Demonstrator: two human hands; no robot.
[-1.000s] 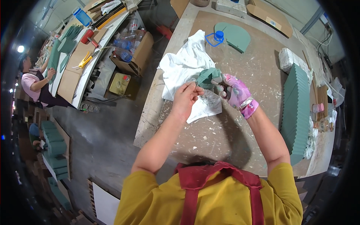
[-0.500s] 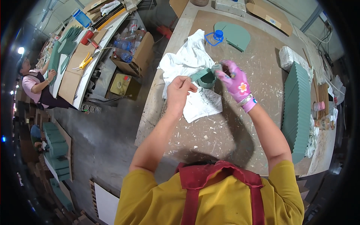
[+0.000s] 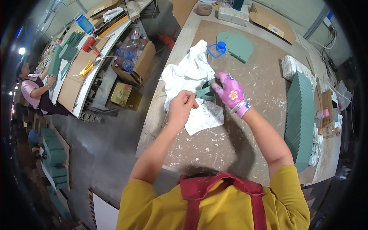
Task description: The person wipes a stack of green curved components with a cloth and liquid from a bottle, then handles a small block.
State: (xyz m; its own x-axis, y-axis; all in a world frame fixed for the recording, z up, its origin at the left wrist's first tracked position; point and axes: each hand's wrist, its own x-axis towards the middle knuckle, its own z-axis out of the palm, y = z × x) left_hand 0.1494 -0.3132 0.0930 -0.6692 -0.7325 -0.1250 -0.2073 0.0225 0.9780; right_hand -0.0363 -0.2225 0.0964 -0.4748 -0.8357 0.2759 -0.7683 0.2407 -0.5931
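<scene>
Head view: fingertips closed, my left hand [image 3: 183, 108] pinches a green strip [image 3: 202, 92] over the white cloth [image 3: 186, 74], toward the counter's [image 3: 151, 134] left edge; my gloved right hand [image 3: 230, 92] half curls, hold unclear. Probably I'm working the strip; next calls for steadiness.

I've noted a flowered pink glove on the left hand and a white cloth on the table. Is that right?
Not quite: in the head view, the flowered pink glove is on the right hand; the left hand is bare. The white cloth is on the table, as you say.
</scene>
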